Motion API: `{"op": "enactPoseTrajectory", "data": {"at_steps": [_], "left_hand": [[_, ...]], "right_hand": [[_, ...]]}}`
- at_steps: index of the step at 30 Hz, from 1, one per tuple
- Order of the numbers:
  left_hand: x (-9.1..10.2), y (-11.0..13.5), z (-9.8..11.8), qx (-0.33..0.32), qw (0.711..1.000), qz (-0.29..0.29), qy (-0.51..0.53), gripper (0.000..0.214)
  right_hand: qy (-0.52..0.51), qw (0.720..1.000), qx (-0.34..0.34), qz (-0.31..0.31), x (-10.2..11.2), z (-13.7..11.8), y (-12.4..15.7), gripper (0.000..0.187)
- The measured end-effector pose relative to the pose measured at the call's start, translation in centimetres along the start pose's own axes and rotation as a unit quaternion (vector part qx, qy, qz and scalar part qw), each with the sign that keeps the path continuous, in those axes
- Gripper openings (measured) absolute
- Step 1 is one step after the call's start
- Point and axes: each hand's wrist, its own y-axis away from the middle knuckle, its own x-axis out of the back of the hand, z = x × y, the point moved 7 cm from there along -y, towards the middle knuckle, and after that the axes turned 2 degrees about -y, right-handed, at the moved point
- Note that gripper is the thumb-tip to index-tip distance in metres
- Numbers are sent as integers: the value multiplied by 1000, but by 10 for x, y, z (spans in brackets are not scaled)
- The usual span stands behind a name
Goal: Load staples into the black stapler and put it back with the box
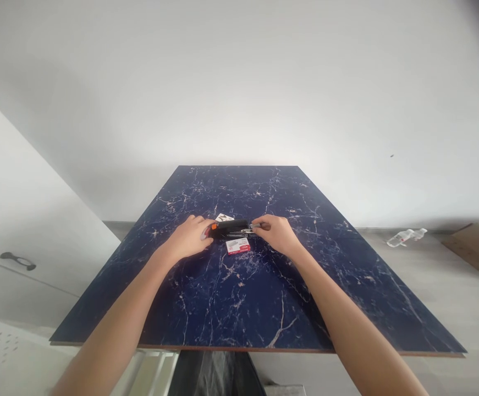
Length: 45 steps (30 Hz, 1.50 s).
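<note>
A black stapler (231, 227) with an orange end lies near the middle of a dark blue marbled table (239, 297). My left hand (190, 237) is curled around its orange left end. My right hand (277, 233) pinches the metal front end of the stapler between fingers and thumb. A small red and white staple box (238, 246) lies on the table just in front of the stapler, between my hands. A small white card or paper scrap (224, 218) lies just behind the stapler.
A white cabinet with a dark handle (17, 260) stands at the left. On the floor to the right lie a plastic bottle (406, 237) and a cardboard piece (476, 248). A white wall is behind the table.
</note>
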Motion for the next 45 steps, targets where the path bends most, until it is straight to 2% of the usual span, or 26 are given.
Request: {"op": "enactPoseTrajectory", "data": {"at_steps": [3,6,10,15,22,25,28,32,37,42,45], "left_hand": [[3,0,5,12,999,24,-25,55],[-1,-3,15,-4,999,44,-8,56],[-9,-6,19,7,999,36,30,48],[-10,-6,17,7,998,36,47,47],[-12,-5,15,11,998,28,60,48],[-13,-6,15,7,998,27,62,49],[-13,-6,15,2,998,30,60,49],[-13,-7,15,-3,998,32,57,50],[-13,-8,16,-1,998,26,54,49],[-14,-8,14,3,998,24,56,50],[-13,-8,15,-5,998,32,53,49]], "right_hand": [[-1,1000,-12,-8,-1,3,0,23],[47,999,24,-15,-2,-5,0,22],[90,993,73,-31,-4,-18,2,20],[71,995,43,-48,-8,-22,4,20],[199,973,87,-74,-18,-30,6,25],[211,969,98,-79,-18,-28,6,26],[185,978,81,-55,-11,-23,4,20],[147,989,21,-22,0,-17,2,14],[42,998,-41,10,8,-7,0,8],[-101,985,-134,-29,2,22,-2,20],[-119,981,-146,-37,2,25,-1,27]]}}
